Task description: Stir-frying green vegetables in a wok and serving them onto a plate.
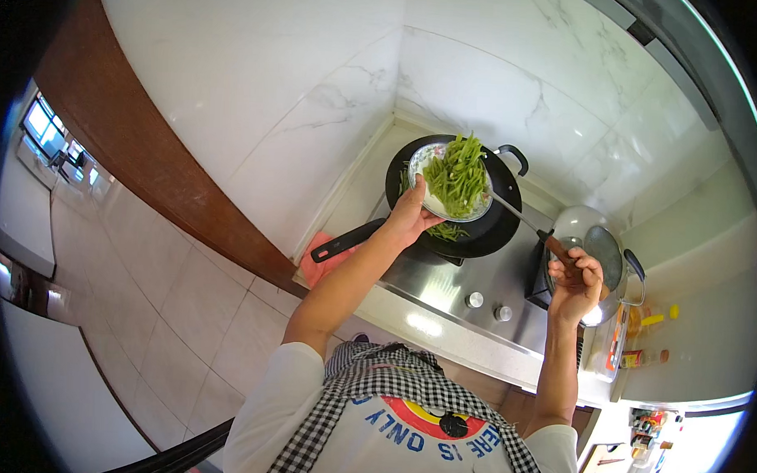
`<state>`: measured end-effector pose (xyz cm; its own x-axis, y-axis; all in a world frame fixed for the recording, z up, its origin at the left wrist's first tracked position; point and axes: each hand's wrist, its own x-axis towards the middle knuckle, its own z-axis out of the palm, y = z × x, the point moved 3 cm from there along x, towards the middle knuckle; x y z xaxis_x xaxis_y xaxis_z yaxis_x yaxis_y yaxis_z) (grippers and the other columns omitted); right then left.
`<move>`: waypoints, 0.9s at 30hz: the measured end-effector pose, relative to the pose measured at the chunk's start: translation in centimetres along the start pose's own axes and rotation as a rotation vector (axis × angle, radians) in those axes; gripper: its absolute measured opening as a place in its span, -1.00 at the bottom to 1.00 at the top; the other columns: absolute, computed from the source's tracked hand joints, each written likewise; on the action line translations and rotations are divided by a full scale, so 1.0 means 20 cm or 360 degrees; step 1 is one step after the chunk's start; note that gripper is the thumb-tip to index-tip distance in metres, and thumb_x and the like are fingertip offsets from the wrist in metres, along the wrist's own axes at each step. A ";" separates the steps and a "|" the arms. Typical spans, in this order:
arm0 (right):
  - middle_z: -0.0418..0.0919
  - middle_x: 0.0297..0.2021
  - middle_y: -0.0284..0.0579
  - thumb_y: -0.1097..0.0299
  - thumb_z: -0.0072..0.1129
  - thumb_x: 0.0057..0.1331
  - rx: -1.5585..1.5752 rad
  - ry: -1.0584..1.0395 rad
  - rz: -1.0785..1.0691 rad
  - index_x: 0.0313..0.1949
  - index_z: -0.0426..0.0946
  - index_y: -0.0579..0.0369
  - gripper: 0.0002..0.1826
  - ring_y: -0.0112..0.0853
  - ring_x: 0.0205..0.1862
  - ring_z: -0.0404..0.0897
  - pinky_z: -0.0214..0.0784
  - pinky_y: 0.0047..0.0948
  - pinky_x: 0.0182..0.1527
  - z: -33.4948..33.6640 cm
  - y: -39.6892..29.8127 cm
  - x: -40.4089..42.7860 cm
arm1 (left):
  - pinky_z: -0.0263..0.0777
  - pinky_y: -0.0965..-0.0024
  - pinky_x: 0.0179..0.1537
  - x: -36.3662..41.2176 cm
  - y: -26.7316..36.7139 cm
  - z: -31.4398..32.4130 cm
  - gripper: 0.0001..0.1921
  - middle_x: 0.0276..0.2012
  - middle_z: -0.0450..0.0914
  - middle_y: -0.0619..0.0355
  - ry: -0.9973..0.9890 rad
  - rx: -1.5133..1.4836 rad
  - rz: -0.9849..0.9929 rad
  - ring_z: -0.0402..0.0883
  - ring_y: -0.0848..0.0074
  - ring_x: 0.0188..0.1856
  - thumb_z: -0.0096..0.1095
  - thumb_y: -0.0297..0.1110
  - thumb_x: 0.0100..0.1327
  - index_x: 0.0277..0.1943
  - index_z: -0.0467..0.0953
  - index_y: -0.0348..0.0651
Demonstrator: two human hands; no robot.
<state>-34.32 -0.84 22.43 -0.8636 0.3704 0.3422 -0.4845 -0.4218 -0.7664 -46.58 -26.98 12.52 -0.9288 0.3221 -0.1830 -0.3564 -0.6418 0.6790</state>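
My left hand (410,214) grips the rim of a patterned plate (420,158), held over a black wok (500,231) on the steel gas stove. Green vegetable strips (459,177) are heaped on the plate, and more strips lie in the wok beneath it. In my right hand (575,284) is the wooden handle of a metal-shafted cooking utensil (518,211); its shaft reaches to the plate's right side, where its head is hidden by the plate or the strips. The wok's long black handle (347,240) points down to the left.
A second pan with a glass lid (576,219) stands right of the wok. Two stove knobs (474,300) face me. A pink cloth (318,259) lies at the counter's left corner. Bottles (643,358) stand at the right. Tiled walls rise behind and left of the stove.
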 end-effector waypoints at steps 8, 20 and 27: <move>0.43 -0.34 0.13 0.39 -0.17 0.11 -0.0259 -0.0311 -0.0283 -0.43 0.34 0.31 -0.80 -0.15 -0.54 0.56 0.52 -0.36 -0.49 0.15 -0.10 -0.06 | 0.17 0.12 0.15 0.02 0.01 -0.02 -0.33 0.16 0.25 0.12 -0.0037 -0.0083 0.0147 0.29 0.33 0.16 -0.13 0.22 0.16 0.21 0.09 -0.03; 0.51 -0.45 0.06 0.48 -0.04 -0.06 -0.1196 -0.1293 -0.0869 -0.58 0.37 0.28 -0.90 -0.27 -0.53 0.55 0.46 -0.44 -0.46 0.43 -0.26 -0.03 | 0.23 0.08 0.10 0.05 0.02 -0.08 -0.36 0.11 0.30 0.11 -0.0041 -0.0115 0.0295 0.34 0.34 0.11 -0.09 0.19 0.18 0.17 0.14 -0.08; 0.53 -0.48 -0.10 0.52 0.02 -0.28 -0.1444 -0.1825 -0.0920 -0.59 0.40 0.16 -0.86 -0.27 -0.57 0.52 0.37 -0.46 -0.55 0.59 -0.33 -0.02 | 0.25 0.14 0.09 0.01 0.04 -0.07 -0.39 0.10 0.32 0.10 0.0021 -0.0062 0.0241 0.36 0.36 0.09 -0.13 0.18 0.21 0.16 0.15 -0.07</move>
<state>-32.35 -8.00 33.72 -0.4440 -0.6791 0.5845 -0.8958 0.3235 -0.3046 -47.21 -28.45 12.09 -0.9734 0.2107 -0.0903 -0.2158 -0.7090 0.6714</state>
